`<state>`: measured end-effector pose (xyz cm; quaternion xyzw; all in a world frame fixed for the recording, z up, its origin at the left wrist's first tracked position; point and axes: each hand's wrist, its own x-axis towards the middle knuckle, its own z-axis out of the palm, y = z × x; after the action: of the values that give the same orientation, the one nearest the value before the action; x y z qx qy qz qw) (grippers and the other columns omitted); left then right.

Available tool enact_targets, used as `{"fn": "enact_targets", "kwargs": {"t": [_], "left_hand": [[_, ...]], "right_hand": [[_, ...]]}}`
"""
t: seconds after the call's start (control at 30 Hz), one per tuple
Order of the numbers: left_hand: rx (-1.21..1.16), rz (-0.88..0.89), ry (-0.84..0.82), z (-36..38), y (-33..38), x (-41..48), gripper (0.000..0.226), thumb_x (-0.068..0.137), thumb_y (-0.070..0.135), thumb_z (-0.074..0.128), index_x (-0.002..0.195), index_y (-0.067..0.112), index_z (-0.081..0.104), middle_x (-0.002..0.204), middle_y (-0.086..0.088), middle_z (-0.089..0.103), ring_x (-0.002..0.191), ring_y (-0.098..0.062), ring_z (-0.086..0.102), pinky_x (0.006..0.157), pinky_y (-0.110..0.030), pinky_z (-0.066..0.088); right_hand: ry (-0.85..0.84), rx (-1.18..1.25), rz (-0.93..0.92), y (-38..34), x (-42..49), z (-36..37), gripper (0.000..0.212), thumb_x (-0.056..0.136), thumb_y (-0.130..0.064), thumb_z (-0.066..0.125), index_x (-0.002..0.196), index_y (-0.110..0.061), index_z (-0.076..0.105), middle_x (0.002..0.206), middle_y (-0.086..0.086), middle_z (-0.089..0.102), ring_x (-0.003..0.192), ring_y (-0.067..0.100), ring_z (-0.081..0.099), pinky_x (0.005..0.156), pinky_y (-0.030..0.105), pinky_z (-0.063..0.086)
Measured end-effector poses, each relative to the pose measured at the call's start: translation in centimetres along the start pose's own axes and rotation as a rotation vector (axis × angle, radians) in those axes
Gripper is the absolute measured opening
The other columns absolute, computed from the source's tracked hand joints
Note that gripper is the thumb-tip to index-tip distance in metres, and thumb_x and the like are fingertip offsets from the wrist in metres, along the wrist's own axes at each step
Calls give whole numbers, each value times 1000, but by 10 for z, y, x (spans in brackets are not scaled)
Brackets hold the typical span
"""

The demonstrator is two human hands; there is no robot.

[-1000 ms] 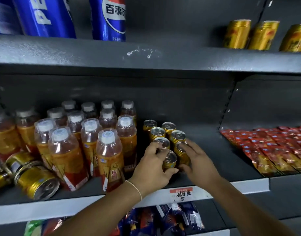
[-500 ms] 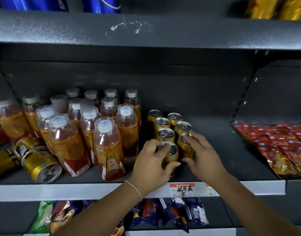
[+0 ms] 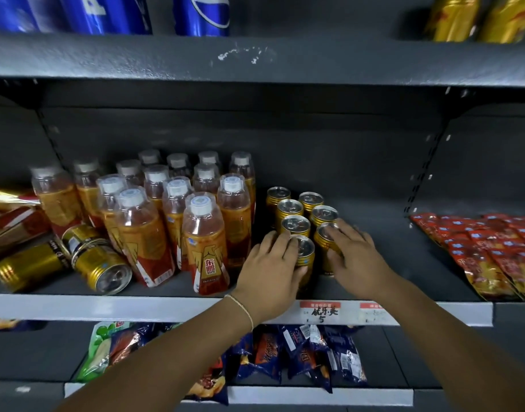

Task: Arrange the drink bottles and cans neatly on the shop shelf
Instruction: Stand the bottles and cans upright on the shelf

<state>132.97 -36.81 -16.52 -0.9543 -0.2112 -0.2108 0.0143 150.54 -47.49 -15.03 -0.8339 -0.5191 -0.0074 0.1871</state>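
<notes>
- Mid-step on the shelf (image 3: 433, 263): squaring up the front pair in a double file of gold cans (image 3: 290, 208), standing just at three o'clock of the orange bottles (image 3: 206, 245).
- Left hand (image 3: 270, 272) wrapped round the front-left can (image 3: 305, 248), fingers (image 3: 282, 240) curled on its side; right hand (image 3: 356, 263) clasping the front-right can (image 3: 323, 237), fingertips over the lid, thumb on the wall.
- Next, by the look of it: nudging both flush with the file behind, then standing up the toppled cans (image 3: 100, 263) lying well apart at nine o'clock.
- Around: red packets (image 3: 493, 257) at three o'clock, blue cans (image 3: 200, 13) on the shelf above at twelve, snack bags (image 3: 299, 352) below at six, a handwritten price tag (image 3: 322, 312) on the white rail.
</notes>
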Motion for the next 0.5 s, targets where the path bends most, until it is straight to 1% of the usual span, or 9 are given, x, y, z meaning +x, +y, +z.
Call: {"fn": "enact_targets", "kwargs": {"t": [0.03, 0.1, 0.2, 0.27, 0.33, 0.43, 0.5], "left_hand": [[-12, 11, -16, 0, -1, 0, 59, 100, 45, 34, 149, 12, 32, 155, -8, 30, 145, -29, 21, 115, -43, 27], [-31, 32, -41, -2, -2, -2, 62, 101, 44, 34, 153, 12, 23, 161, -8, 19, 150, -26, 9, 119, -38, 16], [-54, 43, -47, -8, -8, -12, 67, 102, 46, 32, 156, 12, 13, 164, -8, 8, 151, -21, -1, 119, -31, 2], [-67, 40, -46, -14, -14, -19, 67, 102, 48, 29, 156, 12, 12, 164, -8, 7, 151, -20, -1, 119, -30, 1], [-75, 39, -51, -21, -24, -30, 67, 102, 49, 28, 157, 13, 13, 164, -9, 10, 151, -20, 2, 119, -29, 2], [-67, 87, -71, -27, -40, -52, 66, 102, 49, 30, 156, 13, 16, 162, -12, 17, 150, -25, 10, 122, -32, 8], [-66, 135, -84, -29, -50, -68, 64, 103, 47, 32, 155, 13, 20, 160, -14, 24, 149, -29, 16, 121, -34, 11]], "right_hand": [[-11, 11, 11, -3, 1, -3, 56, 104, -28, 42, 157, -22, 25, 167, 2, 11, 153, 30, 5, 122, 36, 8], [18, 42, 18, -11, 2, -9, 53, 106, -32, 38, 157, -20, 28, 166, 7, 14, 153, 28, 4, 122, 33, 3], [108, 78, -27, -40, 4, -16, 54, 104, -39, 40, 154, -16, 35, 163, 11, 23, 153, 28, 10, 122, 32, 5], [152, 93, -74, -64, 6, -18, 54, 103, -38, 43, 151, -13, 40, 160, 13, 30, 151, 29, 15, 121, 32, 7], [185, 115, -122, -90, 9, -16, 52, 102, -38, 47, 147, -12, 46, 156, 12, 38, 149, 29, 23, 121, 34, 12], [221, 225, -155, -128, 10, -8, 52, 100, -44, 50, 144, -16, 51, 147, 6, 51, 139, 25, 39, 115, 34, 29], [203, 332, -143, -151, 11, 0, 58, 96, -54, 52, 144, -21, 49, 143, 0, 55, 133, 19, 47, 109, 33, 38]]}}
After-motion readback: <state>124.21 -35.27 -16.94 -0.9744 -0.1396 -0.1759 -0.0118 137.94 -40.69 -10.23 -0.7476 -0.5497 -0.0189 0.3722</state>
